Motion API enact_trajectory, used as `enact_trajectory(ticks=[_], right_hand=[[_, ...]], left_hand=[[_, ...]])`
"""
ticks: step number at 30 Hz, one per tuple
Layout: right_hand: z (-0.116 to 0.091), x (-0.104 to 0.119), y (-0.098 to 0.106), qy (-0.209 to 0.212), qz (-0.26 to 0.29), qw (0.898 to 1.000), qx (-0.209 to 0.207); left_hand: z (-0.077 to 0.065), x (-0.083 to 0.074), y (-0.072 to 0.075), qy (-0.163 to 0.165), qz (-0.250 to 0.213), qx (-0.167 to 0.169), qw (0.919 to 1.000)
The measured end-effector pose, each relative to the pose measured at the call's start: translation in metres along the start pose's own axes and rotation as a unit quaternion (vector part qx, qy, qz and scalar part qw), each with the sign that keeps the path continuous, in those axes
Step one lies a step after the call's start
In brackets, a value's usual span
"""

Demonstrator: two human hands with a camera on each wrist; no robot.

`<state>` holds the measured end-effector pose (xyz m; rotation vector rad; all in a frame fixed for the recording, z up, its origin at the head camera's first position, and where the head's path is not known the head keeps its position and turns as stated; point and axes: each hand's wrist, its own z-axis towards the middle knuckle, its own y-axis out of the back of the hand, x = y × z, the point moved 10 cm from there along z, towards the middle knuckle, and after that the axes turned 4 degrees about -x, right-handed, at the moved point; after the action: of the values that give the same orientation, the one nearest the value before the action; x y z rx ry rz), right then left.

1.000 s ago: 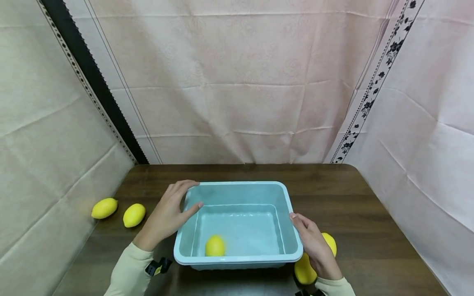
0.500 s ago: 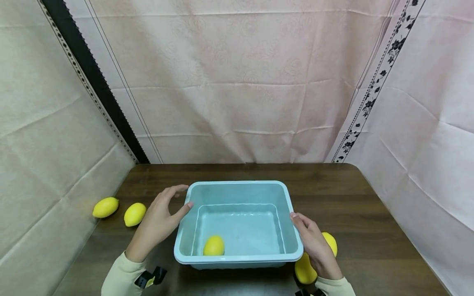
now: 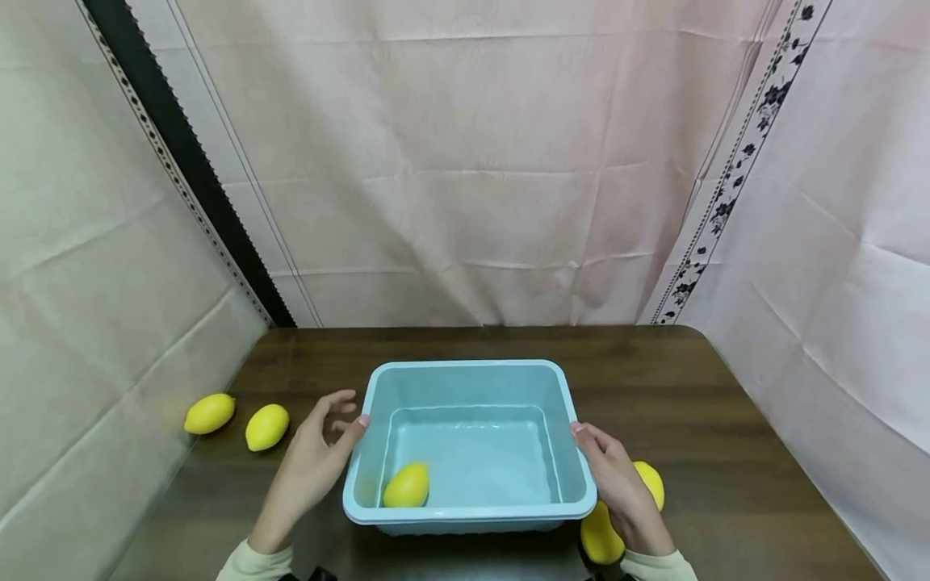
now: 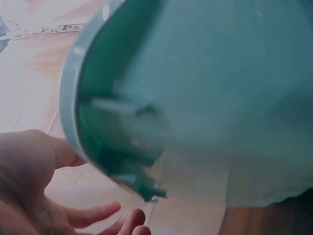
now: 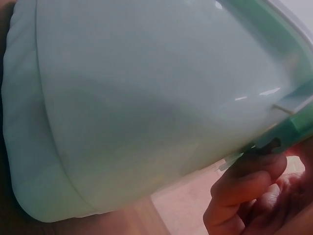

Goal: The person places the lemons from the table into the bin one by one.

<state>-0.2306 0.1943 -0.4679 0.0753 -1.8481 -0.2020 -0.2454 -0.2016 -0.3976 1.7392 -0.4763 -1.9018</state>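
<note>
One blue basin point(image 3: 472, 513) at the worktop's point(image 3: 741, 484) middle, probably light and slightly flexible, is best held by opposite sides: the right grip point(image 3: 617, 482) pinches one, the left grip point(image 3: 311, 461) is loosely spread at the other.

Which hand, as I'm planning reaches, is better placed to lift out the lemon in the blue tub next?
Probably the left hand: it sits nearer the lemon in the tub and seems to grip nothing, while the right hand grips the tub's right side.
</note>
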Motion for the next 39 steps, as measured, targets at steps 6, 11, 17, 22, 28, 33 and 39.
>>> enact_trajectory(ticks=[6,11,17,22,28,33,39], right_hand=[[-0.002,-0.003,0.002,-0.003,-0.005,1.000,-0.005],[-0.001,-0.001,0.003,-0.001,-0.004,1.000,-0.011],[-0.003,-0.006,0.001,-0.007,-0.007,1.000,-0.009],[-0.003,-0.007,0.000,-0.007,-0.010,1.000,-0.012],[-0.001,0.003,0.006,0.023,-0.033,0.998,-0.041],[-0.004,0.015,0.014,0.058,-0.103,0.990,-0.083],[-0.007,0.030,0.022,0.099,-0.197,0.969,-0.108]], left_hand=[[-0.009,0.019,-0.018,0.082,-0.112,0.029,0.9899],[-0.014,0.033,-0.028,0.146,-0.200,0.028,0.9684],[-0.021,0.042,-0.035,0.169,-0.214,0.010,0.9621],[-0.023,0.046,-0.036,0.177,-0.209,-0.010,0.9618],[-0.019,0.046,-0.035,0.171,-0.210,-0.022,0.9625],[-0.020,0.046,-0.034,0.171,-0.206,-0.022,0.9631],[-0.019,0.042,-0.033,0.159,-0.194,-0.030,0.9677]])
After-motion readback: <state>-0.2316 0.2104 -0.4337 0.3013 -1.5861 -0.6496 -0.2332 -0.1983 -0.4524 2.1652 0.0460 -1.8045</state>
